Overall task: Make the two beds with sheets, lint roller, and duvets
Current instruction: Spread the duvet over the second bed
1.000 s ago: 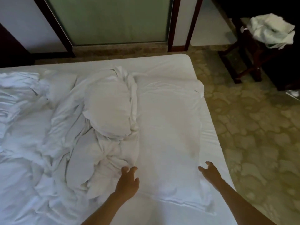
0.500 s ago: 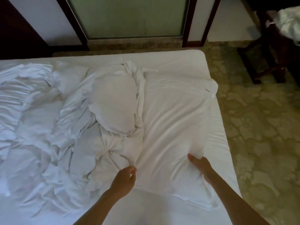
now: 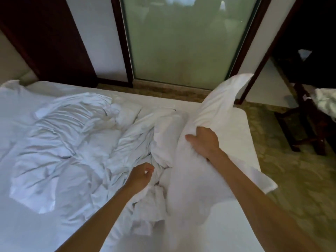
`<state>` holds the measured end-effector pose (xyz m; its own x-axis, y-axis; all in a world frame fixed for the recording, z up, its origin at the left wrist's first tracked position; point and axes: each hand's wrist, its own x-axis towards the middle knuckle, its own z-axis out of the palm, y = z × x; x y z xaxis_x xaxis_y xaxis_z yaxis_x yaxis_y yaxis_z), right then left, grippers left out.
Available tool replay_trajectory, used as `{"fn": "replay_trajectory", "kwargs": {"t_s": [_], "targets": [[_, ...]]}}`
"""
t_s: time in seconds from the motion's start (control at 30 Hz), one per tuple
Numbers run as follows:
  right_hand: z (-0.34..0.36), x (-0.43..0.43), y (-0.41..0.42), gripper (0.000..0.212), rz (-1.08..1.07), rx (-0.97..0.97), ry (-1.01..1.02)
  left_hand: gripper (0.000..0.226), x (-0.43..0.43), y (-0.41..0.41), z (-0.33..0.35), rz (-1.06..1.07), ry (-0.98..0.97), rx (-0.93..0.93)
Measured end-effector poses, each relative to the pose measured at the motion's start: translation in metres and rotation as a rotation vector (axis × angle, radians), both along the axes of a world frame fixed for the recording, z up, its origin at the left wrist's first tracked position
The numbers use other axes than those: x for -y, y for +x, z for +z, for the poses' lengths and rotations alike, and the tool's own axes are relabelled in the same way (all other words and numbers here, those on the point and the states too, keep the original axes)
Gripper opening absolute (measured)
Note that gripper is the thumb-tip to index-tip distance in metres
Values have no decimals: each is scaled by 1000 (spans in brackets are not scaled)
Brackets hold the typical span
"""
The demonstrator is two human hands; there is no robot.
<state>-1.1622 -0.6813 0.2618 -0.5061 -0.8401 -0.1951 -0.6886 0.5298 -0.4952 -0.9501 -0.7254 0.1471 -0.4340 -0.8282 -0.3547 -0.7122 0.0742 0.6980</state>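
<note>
— While our right hand [image 3: 203, 142] is clamped round the soft white pillow [image 3: 216, 106], holding it tilted up off the right side of the bed, we rate the task as barely begun.
— Agreed. Left hand?
— Left hand [image 3: 141, 176] sits low at the near edge of the crumpled white bedding [image 3: 72, 142], fingers curled. It looks to be pinching a fold, though the view is soft there. The hands are apart, with the pillow's near end between them.
— What's done?
— The white-sheeted mattress [image 3: 240, 135] looks covered and fairly flat where it shows, at the far right corner. That's all we can credit.
— What's left?
— The bedding heap covers the left and middle of the bed, unspread. We judge the order as: clear the pillow, pull the heap flat, roll for lint, lay the duvet. We see no lint roller. The second bed isn't in view either, so we can't rate it.
— Anything holding stock?
— We see no bin or basket. A dark wooden stand [image 3: 307, 124] on the patterned stone floor [image 3: 291, 175], well apart from the bed at right, carries a loose white linen bundle [image 3: 325, 104]. We can't tell if that's clean or stripped.
— Behind the bed?
— A frosted green-tinted glass door [image 3: 181, 42] in a dark frame.
</note>
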Motion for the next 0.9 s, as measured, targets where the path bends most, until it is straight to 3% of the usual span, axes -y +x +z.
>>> {"fn": "replay_trajectory", "kwargs": {"t_s": [0.2,0.37,0.43,0.53,0.67,0.83,0.9], "targets": [[76,96,168,30,343,-300,-186,39,80,108,59,200,29,-248],[29,153,336,25,589,-340,-49,14,145,253,84,435,346,-501],[-25,155,390,27,664,-221,135,14,161,317,73,515,426,-530],[-87,143,430,31,702,195,446,16,171,378,43,552,516,-356],[-104,128,396,26,475,282,410,12,169,390,2,482,646,-138],[-100,97,283,28,64,61,225,5,151,326,-28,429,689,7],[-98,77,243,31,-90,6,194,18,143,302,-40,381,646,23]]}}
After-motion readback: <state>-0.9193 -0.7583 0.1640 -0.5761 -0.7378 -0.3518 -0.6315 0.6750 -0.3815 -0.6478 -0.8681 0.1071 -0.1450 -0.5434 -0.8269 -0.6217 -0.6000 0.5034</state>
